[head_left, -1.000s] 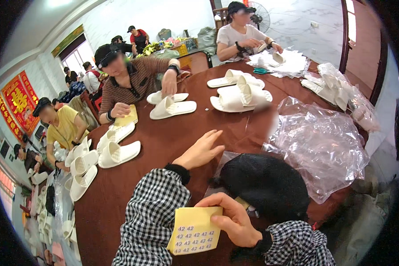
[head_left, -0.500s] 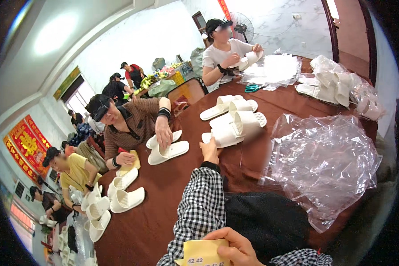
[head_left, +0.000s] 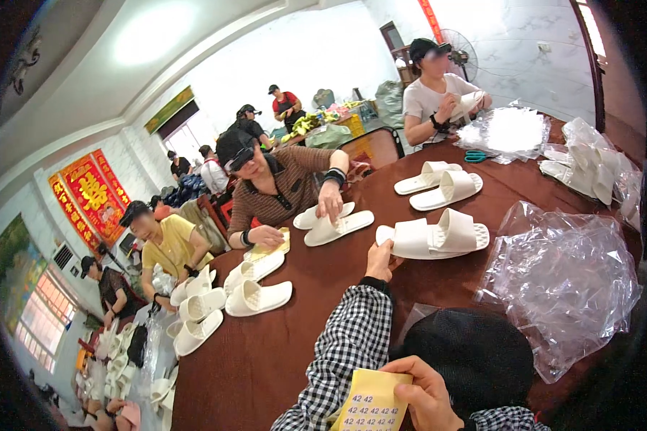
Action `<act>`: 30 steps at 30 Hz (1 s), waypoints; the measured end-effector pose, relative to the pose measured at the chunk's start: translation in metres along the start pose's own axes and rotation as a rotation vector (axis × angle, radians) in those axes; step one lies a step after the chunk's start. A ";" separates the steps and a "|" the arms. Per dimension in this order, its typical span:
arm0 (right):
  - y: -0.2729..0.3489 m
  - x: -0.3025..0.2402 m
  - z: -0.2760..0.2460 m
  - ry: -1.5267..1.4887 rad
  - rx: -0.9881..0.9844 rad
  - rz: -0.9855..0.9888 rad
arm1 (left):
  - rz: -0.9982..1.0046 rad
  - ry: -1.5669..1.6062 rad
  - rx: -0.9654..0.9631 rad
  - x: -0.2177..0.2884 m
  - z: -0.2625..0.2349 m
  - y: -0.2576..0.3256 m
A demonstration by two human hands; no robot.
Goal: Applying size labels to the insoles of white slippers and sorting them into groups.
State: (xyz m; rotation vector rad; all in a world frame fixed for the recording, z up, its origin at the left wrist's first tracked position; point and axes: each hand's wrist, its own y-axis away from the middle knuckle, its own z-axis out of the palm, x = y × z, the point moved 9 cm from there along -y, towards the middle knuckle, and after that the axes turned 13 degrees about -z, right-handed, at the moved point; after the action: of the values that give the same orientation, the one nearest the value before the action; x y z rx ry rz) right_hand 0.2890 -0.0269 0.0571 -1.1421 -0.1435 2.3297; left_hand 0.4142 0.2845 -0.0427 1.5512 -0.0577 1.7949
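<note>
My left hand [head_left: 379, 261] reaches out over the brown-covered table, closed on the left end of a pair of white slippers [head_left: 417, 239] that overlap each other. Low in the picture, my right hand [head_left: 425, 399] pinches a yellow sticker sheet [head_left: 372, 404] printed with rows of dark marks. Another pair of white slippers [head_left: 459, 188] lies just beyond the held pair. Across the table, a co-worker in a brown top rests one hand on a white slipper [head_left: 340, 228] and has the other at a yellow sheet [head_left: 272, 246].
Clear plastic bags [head_left: 561, 280] are heaped at right. Beyond them sit bagged slippers [head_left: 586, 161], a pile of clear packets [head_left: 507, 133] and teal scissors [head_left: 474, 156]. More slippers [head_left: 259, 298] lie at left. A black rounded object [head_left: 467, 355] is by my right hand.
My view has swung left, so the scene sits further right. The slippers in my left hand have come apart from the pair beyond. The sticker sheet now shows more of its face.
</note>
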 end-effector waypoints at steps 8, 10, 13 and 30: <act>0.006 0.015 0.002 0.201 -0.023 0.057 | 0.204 0.028 0.071 0.047 -0.147 0.086; 0.007 0.010 0.000 0.245 -0.068 0.019 | 0.278 -0.004 0.121 0.066 -0.193 0.132; 0.005 -0.001 0.000 0.245 -0.071 -0.095 | 0.289 -0.040 0.161 0.077 -0.279 0.199; 0.001 0.061 -0.009 0.344 -0.266 0.333 | 0.321 -0.219 0.232 -0.036 -0.280 0.372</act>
State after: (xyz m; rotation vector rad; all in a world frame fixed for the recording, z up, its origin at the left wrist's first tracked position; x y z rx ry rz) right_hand 0.2652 0.0019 0.0086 -1.8002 -0.1491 2.3974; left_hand -0.0254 0.1358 0.0088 1.9936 -0.2213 1.9200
